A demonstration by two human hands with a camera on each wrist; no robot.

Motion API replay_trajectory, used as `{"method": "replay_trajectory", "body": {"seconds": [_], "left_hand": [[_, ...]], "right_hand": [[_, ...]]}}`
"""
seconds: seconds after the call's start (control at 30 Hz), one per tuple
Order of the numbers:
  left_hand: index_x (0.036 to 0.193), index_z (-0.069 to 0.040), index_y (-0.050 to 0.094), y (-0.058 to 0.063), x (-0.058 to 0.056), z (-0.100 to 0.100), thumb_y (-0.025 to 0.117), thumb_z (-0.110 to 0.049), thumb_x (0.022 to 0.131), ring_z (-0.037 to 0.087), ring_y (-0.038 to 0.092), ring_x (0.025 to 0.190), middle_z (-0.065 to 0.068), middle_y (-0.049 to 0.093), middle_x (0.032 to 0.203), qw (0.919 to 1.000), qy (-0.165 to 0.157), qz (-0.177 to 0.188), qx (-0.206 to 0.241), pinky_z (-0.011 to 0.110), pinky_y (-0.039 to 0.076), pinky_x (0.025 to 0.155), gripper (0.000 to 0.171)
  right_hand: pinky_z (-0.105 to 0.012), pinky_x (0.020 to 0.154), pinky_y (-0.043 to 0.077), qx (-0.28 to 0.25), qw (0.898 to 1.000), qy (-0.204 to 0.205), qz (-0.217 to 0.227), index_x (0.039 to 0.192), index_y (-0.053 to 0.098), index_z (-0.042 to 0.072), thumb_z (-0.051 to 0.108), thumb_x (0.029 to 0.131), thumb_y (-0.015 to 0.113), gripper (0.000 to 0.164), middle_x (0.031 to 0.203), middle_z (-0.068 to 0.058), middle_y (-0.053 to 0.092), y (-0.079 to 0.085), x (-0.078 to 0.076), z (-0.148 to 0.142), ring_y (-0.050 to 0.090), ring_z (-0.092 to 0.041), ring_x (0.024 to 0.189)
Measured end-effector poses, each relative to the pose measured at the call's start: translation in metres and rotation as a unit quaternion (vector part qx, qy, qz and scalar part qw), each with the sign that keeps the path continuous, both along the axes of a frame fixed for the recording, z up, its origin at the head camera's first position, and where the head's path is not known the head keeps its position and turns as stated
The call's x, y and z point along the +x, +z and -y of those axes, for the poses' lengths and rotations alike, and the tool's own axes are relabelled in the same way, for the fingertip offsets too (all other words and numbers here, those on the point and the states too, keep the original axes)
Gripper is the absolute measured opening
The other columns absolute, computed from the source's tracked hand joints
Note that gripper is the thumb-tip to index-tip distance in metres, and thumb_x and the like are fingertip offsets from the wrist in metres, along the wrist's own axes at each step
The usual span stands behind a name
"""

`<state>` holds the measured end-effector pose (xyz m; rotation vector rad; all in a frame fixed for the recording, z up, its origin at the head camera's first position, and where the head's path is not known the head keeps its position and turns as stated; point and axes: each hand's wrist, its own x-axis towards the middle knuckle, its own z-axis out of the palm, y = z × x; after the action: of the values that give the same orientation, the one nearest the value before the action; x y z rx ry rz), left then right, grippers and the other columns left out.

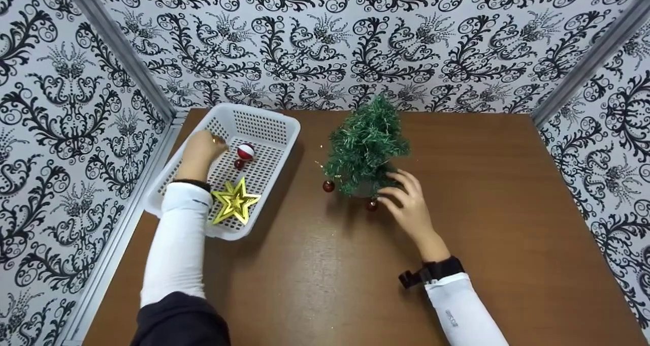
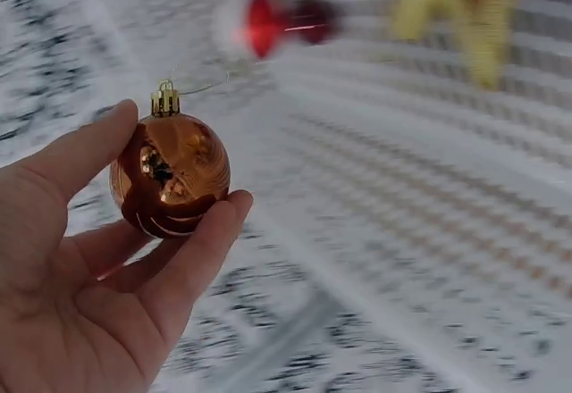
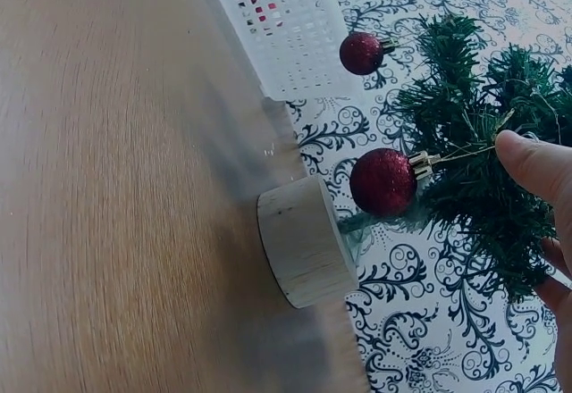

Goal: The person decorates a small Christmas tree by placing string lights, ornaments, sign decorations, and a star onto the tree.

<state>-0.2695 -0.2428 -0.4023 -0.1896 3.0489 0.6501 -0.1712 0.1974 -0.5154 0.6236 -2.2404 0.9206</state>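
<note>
My left hand (image 1: 200, 150) is over the white basket (image 1: 293, 132) and grips a shiny copper Christmas ball (image 2: 174, 174) between thumb and fingers. The ball has a gold cap and a thin string loop. At the lower right side of a small green Christmas tree (image 1: 369, 140), my right hand (image 1: 410, 209) holds a branch, thumb on one side and fingers on the other. Two glittery dark red balls (image 3: 384, 181) hang from the tree's low branches, one just below my right thumb. The tree stands upright on a round pale wooden base (image 3: 304, 241).
Inside the basket lie a gold star (image 1: 236, 202), a red and white ball (image 1: 246, 152) and a small dark red ball (image 1: 239, 164). Patterned walls (image 1: 325, 36) close off the back and both sides of the brown table (image 1: 315, 280).
</note>
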Motion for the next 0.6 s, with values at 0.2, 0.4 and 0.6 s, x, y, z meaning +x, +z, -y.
{"method": "replay_trajectory", "body": {"seconds": [0.2,0.4,0.6], "left_hand": [[0.121,0.008,0.052,0.041,0.022,-0.033,0.066,-0.03,0.086,0.044,0.051,0.111,0.031,0.054,0.12,0.9959,-0.008,-0.085,0.033,0.052,0.042,0.098,0.053],[0.132,0.001,0.046,0.052,0.047,-0.07,0.068,-0.033,0.084,0.038,0.051,0.116,0.025,0.051,0.128,0.9876,-0.048,-0.105,0.107,0.047,0.044,0.1,0.063],[0.128,-0.006,0.054,0.039,0.081,-0.1,0.073,-0.028,0.08,0.029,0.059,0.102,0.018,0.059,0.118,0.9607,-0.067,-0.176,0.204,0.036,0.053,0.088,0.056]], "right_hand": [[-0.048,0.101,0.039,-0.016,1.0,0.003,-0.01,0.088,0.072,0.01,0.009,0.074,0.077,0.015,0.119,-0.015,0.06,0.001,-0.002,-0.001,0.045,-0.035,0.122],[-0.049,0.102,0.037,-0.026,1.0,0.006,-0.003,0.089,0.072,0.009,0.01,0.075,0.076,0.015,0.12,-0.015,0.059,0.002,-0.001,-0.002,0.044,-0.038,0.122],[-0.047,0.103,0.037,-0.025,1.0,0.006,-0.008,0.088,0.072,0.01,0.009,0.074,0.077,0.015,0.12,-0.015,0.059,-0.001,0.001,0.001,0.044,-0.033,0.124]]}}
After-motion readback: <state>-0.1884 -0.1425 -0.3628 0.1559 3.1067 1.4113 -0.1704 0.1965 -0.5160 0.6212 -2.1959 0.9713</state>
